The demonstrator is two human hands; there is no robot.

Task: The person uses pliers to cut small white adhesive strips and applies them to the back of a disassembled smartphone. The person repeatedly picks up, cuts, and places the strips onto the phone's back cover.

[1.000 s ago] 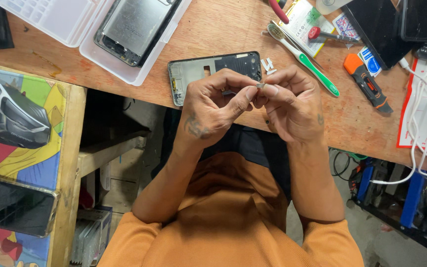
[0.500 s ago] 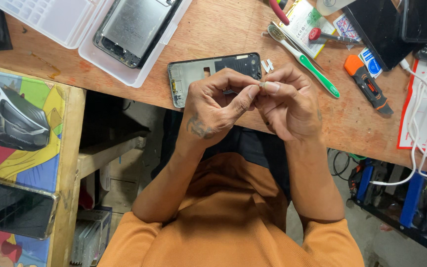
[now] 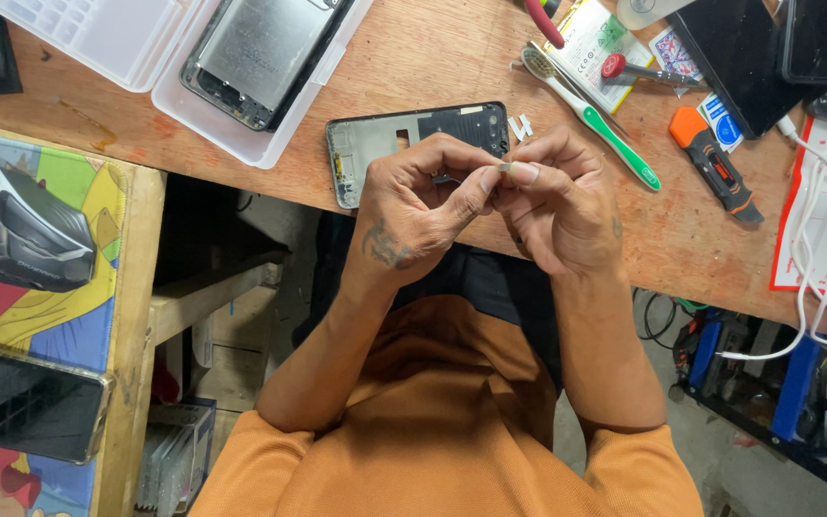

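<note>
Right now both hands meet over the near edge of the worn wooden counter (image 3: 413, 67), pinching one tiny greyish part (image 3: 503, 168) between them. The left hand (image 3: 413, 206) has its thumb and forefinger drawn narrow onto the part from the nine o'clock side; the right hand (image 3: 557, 206) closes on it from three o'clock, its fingers (image 3: 523, 173) pressed tight against it. What the part is cannot be told, since it is too small and mostly covered.

Just behind the knuckles, at twelve o'clock, lies a stripped grey phone frame with a dark camera end (image 3: 385, 139), flat on the counter and apart from the hands. Two small white scraps (image 3: 521, 125) rest beside its right end. Toward two o'clock sit a green-and-white toothbrush (image 3: 591, 115) and an orange-handled utility knife (image 3: 715, 163); at eleven o'clock a clear plastic tray (image 3: 241, 134) carries another opened phone body (image 3: 256, 53).

This looks like fine fingertip work on the part, peeling or separating something. Probably it calls next for a steady pinch and a slow pull, held low over the counter.
</note>
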